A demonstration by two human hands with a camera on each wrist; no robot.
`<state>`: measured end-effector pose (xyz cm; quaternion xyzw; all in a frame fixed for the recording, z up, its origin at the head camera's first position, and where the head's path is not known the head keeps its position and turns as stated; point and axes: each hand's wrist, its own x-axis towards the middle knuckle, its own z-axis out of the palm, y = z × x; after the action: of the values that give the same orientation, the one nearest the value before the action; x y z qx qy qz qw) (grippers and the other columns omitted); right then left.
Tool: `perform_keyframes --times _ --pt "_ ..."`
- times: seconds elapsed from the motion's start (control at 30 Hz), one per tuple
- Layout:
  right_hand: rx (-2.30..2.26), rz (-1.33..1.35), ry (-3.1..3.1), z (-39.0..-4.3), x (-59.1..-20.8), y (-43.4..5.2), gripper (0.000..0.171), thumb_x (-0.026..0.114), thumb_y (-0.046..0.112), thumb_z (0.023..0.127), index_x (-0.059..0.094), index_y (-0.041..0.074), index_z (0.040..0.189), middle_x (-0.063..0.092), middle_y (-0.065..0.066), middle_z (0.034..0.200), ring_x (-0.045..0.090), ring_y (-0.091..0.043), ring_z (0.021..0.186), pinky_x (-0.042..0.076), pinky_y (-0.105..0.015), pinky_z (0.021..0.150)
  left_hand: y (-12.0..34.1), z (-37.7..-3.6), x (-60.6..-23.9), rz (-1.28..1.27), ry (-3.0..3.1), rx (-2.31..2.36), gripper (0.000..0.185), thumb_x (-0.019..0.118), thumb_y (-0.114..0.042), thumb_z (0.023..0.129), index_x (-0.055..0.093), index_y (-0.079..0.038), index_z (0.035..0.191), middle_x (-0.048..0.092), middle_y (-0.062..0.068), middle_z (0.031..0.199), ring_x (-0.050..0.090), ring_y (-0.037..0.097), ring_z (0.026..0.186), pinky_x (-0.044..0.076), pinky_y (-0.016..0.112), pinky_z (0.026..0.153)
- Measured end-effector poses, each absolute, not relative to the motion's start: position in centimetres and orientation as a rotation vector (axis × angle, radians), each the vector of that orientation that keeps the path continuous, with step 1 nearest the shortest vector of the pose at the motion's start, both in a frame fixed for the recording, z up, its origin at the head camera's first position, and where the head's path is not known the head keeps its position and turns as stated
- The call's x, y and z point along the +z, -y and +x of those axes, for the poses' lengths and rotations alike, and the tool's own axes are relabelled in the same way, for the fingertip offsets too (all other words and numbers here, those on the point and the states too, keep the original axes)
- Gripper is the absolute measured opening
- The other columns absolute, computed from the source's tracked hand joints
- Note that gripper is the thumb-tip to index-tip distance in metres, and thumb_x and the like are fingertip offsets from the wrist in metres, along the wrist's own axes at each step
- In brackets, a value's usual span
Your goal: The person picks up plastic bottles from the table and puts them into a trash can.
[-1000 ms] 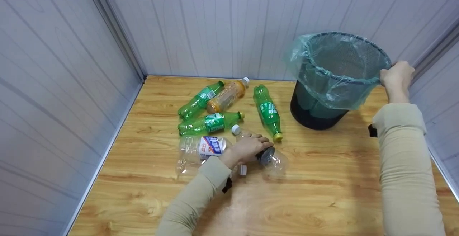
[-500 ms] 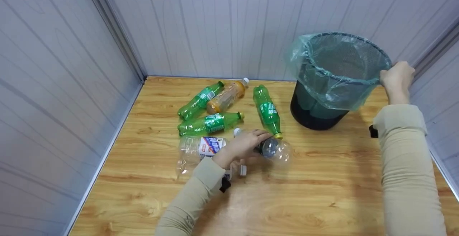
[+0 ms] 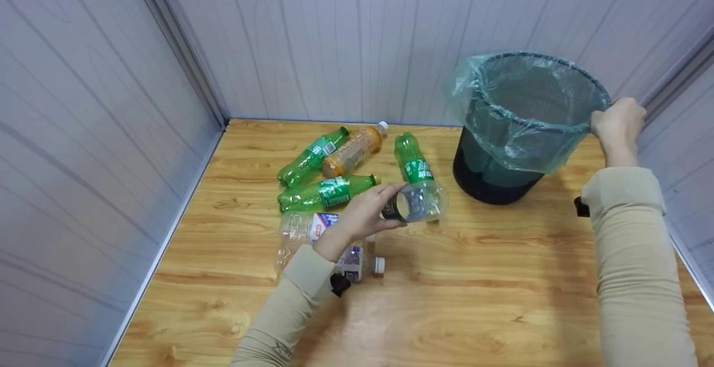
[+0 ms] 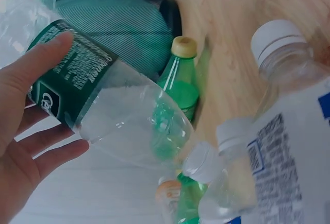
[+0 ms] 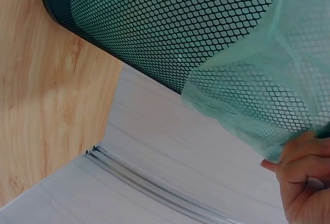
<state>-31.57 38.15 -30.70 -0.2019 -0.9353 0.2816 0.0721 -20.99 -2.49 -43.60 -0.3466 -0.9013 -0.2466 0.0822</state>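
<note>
Above the table (image 3: 491, 311), a clear bottle (image 4: 129, 115) slants, cap (image 4: 200, 162) lowermost.

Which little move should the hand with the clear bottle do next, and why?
I'd say the left hand should lift the clear bottle across toward the bin. It has the bottle in its grip, the bin's top is open with a green bag inside, and the right hand holds the edge.

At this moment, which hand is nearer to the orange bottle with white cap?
The left. The left hand, holding a clear bottle, is in front of the orange bottle; the right hand grips the lined mesh wastebasket, farther right.
</note>
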Motion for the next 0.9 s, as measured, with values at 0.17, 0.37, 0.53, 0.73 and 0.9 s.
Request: perform_keyframes --times 0.17,0.37,0.53,0.73,0.9 --pt "0.856 -0.587 2.828 -31.5 -30.6 -38.2 0.02 0.036 0.007 0.082 0.025 0.01 0.065 0.023 -0.001 0.055 0.027 -0.017 0.048 0.027 -0.033 0.043 3.1 -21.0 -43.2 -0.92 2.612 -0.823 0.068 0.072 -0.033 0.072 0.042 -0.007 0.127 0.054 0.008 0.114 0.054 0.022 0.1 0.046 0.034 0.082" --pt "0.852 -0.564 2.835 -31.4 -30.5 -38.3 0.023 0.036 0.006 0.082 0.023 0.012 0.064 0.019 0.002 0.052 0.023 -0.014 0.044 0.025 -0.032 0.041 3.5 -21.0 -42.9 -0.803 2.518 -0.917 0.069 0.073 -0.032 0.071 0.042 -0.003 0.126 0.054 0.012 0.116 0.054 0.023 0.102 0.044 0.032 0.085" --pt "0.847 -0.572 2.816 -31.6 -30.8 -38.5 0.018 0.036 0.005 0.081 0.03 0.008 0.065 0.028 -0.004 0.057 0.028 -0.017 0.047 0.027 -0.033 0.042 3.9 -21.4 -42.4 -0.734 2.432 -1.009 0.069 0.074 -0.031 0.071 0.043 -0.003 0.126 0.055 0.013 0.114 0.054 0.023 0.102 0.044 0.03 0.085" --pt "0.895 -0.591 2.807 -31.6 -30.8 -38.5 0.018 0.037 0.007 0.082 0.028 0.009 0.066 0.027 -0.009 0.067 0.028 -0.018 0.049 0.028 -0.034 0.045 4.3 -21.9 -41.6 -0.642 2.423 -1.07 0.071 0.075 -0.031 0.069 0.043 -0.002 0.126 0.053 0.014 0.119 0.052 0.024 0.106 0.043 0.031 0.088" --pt "0.875 -0.552 2.781 -31.4 -30.8 -38.4 0.023 0.037 0.005 0.08 0.026 0.011 0.061 0.018 0.002 0.051 0.019 -0.013 0.043 0.023 -0.031 0.039 4.3 -22.1 -41.1 -0.587 2.417 -1.081 0.072 0.076 -0.03 0.068 0.044 -0.001 0.126 0.053 0.014 0.119 0.051 0.025 0.107 0.042 0.032 0.089"
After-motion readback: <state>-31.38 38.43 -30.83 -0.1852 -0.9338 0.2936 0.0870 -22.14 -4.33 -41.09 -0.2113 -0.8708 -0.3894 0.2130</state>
